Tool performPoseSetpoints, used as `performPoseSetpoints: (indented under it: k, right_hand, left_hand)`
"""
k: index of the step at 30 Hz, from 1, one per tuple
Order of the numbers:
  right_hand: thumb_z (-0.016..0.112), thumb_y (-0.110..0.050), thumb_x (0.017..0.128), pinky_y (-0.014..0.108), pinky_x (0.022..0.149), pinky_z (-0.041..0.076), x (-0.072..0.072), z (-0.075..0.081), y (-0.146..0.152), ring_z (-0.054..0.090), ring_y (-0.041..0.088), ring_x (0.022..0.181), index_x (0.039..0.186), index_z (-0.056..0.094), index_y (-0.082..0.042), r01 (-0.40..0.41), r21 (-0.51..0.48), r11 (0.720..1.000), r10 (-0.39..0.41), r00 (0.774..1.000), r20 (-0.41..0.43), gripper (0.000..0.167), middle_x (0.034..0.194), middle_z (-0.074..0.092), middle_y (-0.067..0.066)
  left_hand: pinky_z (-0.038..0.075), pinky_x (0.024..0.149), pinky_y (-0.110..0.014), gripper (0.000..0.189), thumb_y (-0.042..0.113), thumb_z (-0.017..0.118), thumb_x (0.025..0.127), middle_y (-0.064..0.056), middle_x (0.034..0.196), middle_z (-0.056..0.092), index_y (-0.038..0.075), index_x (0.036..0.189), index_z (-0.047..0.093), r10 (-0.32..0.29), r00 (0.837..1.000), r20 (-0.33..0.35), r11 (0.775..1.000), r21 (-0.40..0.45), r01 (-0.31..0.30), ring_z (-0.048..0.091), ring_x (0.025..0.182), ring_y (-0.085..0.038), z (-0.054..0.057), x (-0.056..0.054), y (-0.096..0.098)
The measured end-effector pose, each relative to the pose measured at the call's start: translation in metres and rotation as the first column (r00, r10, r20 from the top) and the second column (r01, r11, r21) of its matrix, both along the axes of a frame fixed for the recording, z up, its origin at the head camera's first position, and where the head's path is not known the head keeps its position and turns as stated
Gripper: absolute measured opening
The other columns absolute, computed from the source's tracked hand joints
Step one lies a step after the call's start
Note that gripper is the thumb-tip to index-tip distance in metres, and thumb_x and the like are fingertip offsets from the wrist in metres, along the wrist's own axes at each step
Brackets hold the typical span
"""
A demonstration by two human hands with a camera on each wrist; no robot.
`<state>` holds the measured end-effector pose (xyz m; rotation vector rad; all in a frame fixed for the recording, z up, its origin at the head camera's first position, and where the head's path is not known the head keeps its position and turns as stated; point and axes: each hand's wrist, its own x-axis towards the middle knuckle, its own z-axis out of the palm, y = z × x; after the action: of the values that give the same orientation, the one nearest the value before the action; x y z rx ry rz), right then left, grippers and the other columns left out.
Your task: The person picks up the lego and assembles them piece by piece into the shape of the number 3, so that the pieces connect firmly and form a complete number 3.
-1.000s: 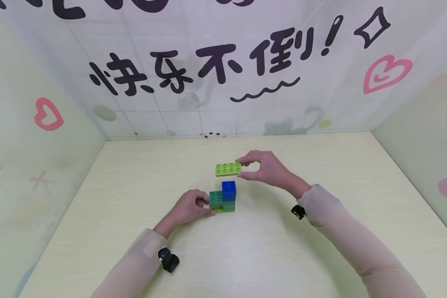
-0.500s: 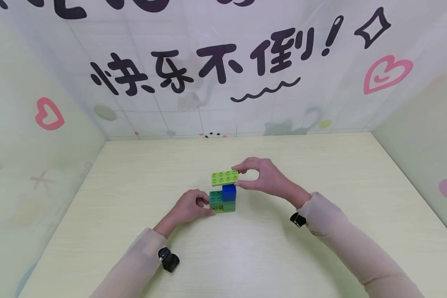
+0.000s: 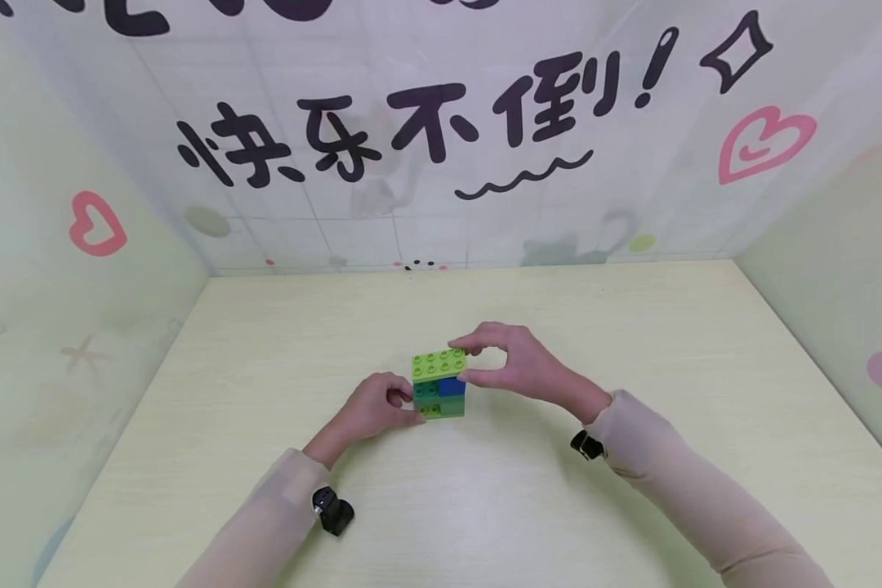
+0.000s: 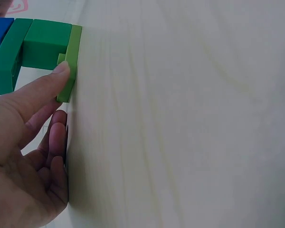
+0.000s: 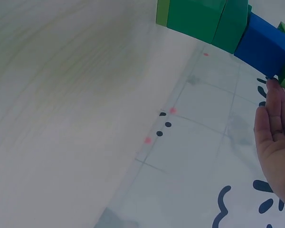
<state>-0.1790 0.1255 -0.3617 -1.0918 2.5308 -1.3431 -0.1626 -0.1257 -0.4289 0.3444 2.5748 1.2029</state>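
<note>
A small stack of toy building bricks stands on the table. Its base is a lime green plate (image 4: 75, 52), which my left hand (image 3: 371, 406) pinches at the left end between thumb and fingers. Above the base sit a green block (image 4: 46, 42), a longer dark green brick (image 3: 425, 390) and a blue block (image 5: 262, 45) on the right. My right hand (image 3: 523, 363) holds the right end of a lime green eight-stud plate (image 3: 438, 364), thumb in front and fingers behind. That plate lies over the blue block, its left half overhanging the dark green brick.
The pale wooden table (image 3: 485, 506) surrounds the stack. Printed wall sheets with writing and hearts (image 3: 767, 143) close in the back and both sides. A black wrist camera (image 3: 332, 510) is strapped on the left sleeve, another (image 3: 586, 445) on the right.
My right hand has brought the lime green eight-stud plate down and slightly left, from above the stack onto the blue block. The left hand has stayed at the base.
</note>
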Motion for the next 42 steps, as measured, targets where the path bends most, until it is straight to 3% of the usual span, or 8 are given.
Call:
performPoseSetpoints:
  k: [21, 40, 42]
  right_hand:
    - [0.071, -0.023, 0.080, 0.033, 0.079, 0.044, -0.0040, 0.0036, -0.0003, 0.052, 0.009, 0.089, 0.113, 0.064, -0.014, -0.023, 0.040, 0.999, 0.024, 1.000, -0.019, 0.035, 0.099, 0.060, -0.008]
    - [0.069, -0.019, 0.083, 0.033, 0.082, 0.045, 0.0027, 0.0079, -0.0039, 0.056, 0.012, 0.093, 0.116, 0.062, -0.009, -0.026, 0.022, 0.999, 0.025, 0.999, 0.034, 0.036, 0.105, 0.061, -0.001]
    - [0.070, -0.021, 0.082, 0.031, 0.081, 0.046, 0.0001, 0.0028, -0.0030, 0.056, 0.010, 0.092, 0.116, 0.063, -0.012, -0.033, 0.022, 0.999, 0.033, 0.999, 0.026, 0.036, 0.105, 0.061, -0.003]
  left_hand:
    - [0.039, 0.065, -0.029, 0.022, 0.013, 0.080, 0.069, -0.003, 0.079, 0.055, 0.006, 0.086, 0.068, -0.018, 1.000, 0.004, 1.000, 0.020, 0.018, 0.045, 0.070, -0.016, 0.0047, 0.0003, 0.0012]
    - [0.038, 0.064, -0.029, 0.021, 0.013, 0.080, 0.069, -0.003, 0.079, 0.054, 0.007, 0.085, 0.067, -0.016, 1.000, 0.014, 1.000, 0.021, 0.016, 0.045, 0.070, -0.016, 0.0053, 0.0023, -0.0003]
    - [0.038, 0.064, -0.028, 0.022, 0.013, 0.080, 0.069, -0.003, 0.079, 0.054, 0.006, 0.085, 0.067, -0.018, 1.000, 0.010, 1.000, 0.019, 0.018, 0.045, 0.071, -0.016, 0.0050, 0.0023, -0.0009]
